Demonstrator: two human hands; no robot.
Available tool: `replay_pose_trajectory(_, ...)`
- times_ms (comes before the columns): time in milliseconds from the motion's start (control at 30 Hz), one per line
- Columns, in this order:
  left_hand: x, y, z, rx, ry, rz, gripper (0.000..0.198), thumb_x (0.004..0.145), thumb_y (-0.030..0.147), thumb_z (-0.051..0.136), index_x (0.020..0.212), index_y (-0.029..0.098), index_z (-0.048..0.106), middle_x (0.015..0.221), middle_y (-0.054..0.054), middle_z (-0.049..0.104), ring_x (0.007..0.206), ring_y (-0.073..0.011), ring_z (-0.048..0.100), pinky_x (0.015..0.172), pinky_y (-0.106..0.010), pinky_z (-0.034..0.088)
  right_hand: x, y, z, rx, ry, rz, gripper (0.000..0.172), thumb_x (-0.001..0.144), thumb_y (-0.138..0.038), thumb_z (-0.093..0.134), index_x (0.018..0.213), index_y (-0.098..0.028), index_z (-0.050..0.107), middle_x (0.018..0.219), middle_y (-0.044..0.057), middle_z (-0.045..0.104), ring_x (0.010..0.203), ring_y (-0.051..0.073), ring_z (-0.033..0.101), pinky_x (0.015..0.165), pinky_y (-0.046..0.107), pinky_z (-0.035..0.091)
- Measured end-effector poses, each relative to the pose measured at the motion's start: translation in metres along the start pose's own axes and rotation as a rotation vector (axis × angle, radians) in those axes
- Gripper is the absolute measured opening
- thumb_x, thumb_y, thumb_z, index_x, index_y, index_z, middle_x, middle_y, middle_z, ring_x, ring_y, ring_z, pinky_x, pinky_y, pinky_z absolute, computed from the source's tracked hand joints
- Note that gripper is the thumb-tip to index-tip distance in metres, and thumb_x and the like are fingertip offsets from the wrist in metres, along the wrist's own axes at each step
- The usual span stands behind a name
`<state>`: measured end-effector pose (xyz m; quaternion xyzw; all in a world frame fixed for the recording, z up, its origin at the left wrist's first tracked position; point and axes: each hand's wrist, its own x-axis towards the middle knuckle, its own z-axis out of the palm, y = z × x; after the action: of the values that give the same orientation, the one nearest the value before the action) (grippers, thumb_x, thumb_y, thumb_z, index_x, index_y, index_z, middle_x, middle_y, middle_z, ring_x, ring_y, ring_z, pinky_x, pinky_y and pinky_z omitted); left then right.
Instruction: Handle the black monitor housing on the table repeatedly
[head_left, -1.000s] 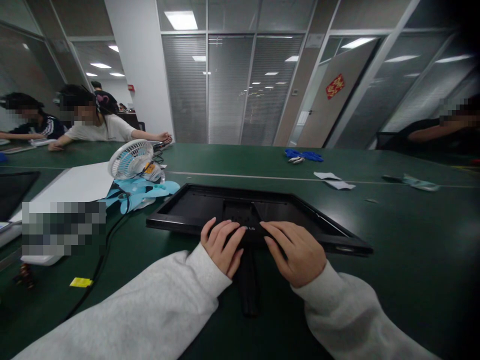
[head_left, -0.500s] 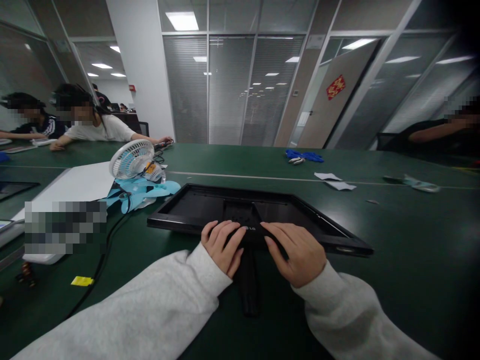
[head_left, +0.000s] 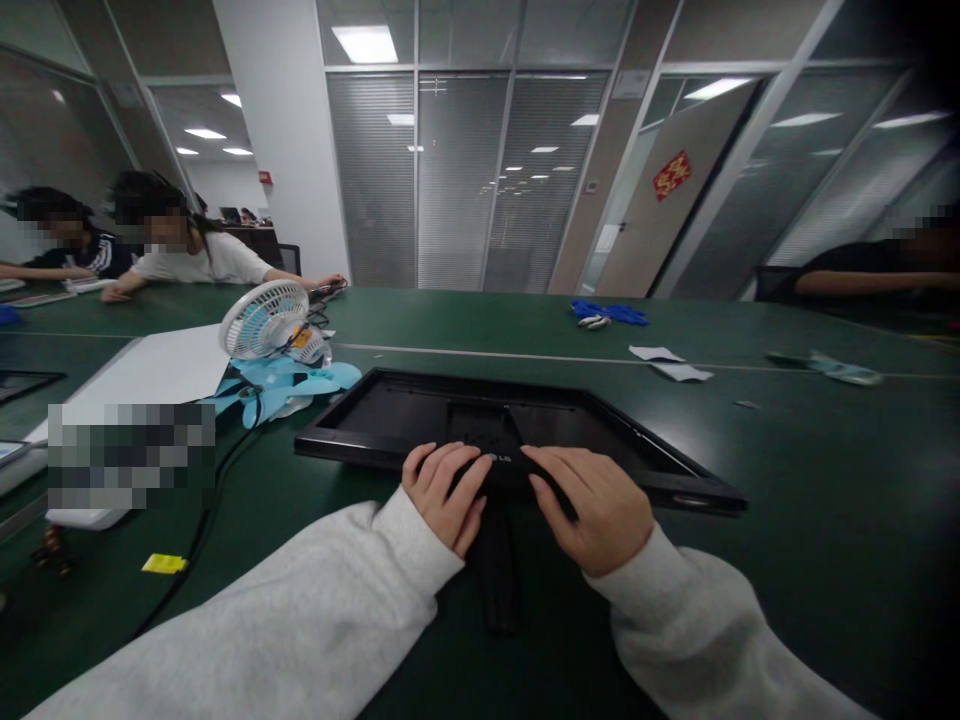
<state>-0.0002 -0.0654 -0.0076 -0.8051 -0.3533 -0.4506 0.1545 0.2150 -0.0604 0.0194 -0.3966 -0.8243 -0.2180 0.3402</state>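
Note:
A black, hollow LG monitor casing [head_left: 390,410] leans far back above the green table, its inner recess facing up. Below its near edge a dark stand [head_left: 499,585] extends toward me. My left hand [head_left: 446,490] grips that near edge just left of the logo, fingertips over the rim and thumb underneath. To the logo's right, my right hand [head_left: 596,505] holds the same edge, fingers bent over the top and thumb in front. Both hands are closed on the casing, and the palms hide part of its front edge.
Left of the casing are a white fan grille [head_left: 266,318], light-blue fan blades [head_left: 289,388], a black cable [head_left: 206,520] and a white board [head_left: 161,365]. Blue gloves [head_left: 609,312] and paper pieces [head_left: 671,363] lie beyond. People sit at the far left and right.
My hands and the casing stay in place. At the far right, another person's forearm has come down closer to the table.

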Motion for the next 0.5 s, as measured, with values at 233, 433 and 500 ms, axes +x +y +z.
replay_pose_trajectory(233, 0.002, 0.002, 0.003, 0.037, 0.065, 0.032, 0.036, 0.088, 0.019, 0.045, 0.123, 0.016, 0.053, 0.117, -0.009, 0.059, 0.113, -0.0244, 0.050, 0.100, -0.044, 0.030, 0.000, 0.000, -0.002, 0.002, 0.002, 0.007, 0.029, 0.084, -0.024, 0.054, 0.112, -0.017, 0.062, 0.102, 0.006, 0.065, 0.092, 0.018, 0.058, 0.082, 0.033, 0.043)
replay_pose_trajectory(433, 0.001, 0.010, -0.020, 0.021, 0.006, 0.377, 0.024, 0.093, 0.012, 0.042, 0.111, 0.013, 0.058, 0.091, -0.004, 0.067, 0.070, -0.0145, 0.055, 0.063, -0.031, 0.041, 0.000, 0.000, -0.003, 0.014, 0.000, 0.003, 0.030, 0.084, -0.022, 0.055, 0.112, -0.016, 0.061, 0.102, 0.006, 0.065, 0.092, 0.018, 0.058, 0.082, 0.033, 0.043)
replay_pose_trajectory(500, 0.003, 0.016, -0.026, -0.049, -0.160, 0.474, 0.021, 0.094, 0.013, 0.042, 0.108, 0.012, 0.058, 0.070, 0.000, 0.063, 0.053, -0.0129, 0.048, 0.046, -0.030, 0.033, 0.000, 0.000, -0.003, 0.014, -0.003, 0.007, 0.030, 0.084, -0.022, 0.055, 0.112, -0.016, 0.061, 0.102, 0.006, 0.065, 0.092, 0.018, 0.058, 0.081, 0.033, 0.043)
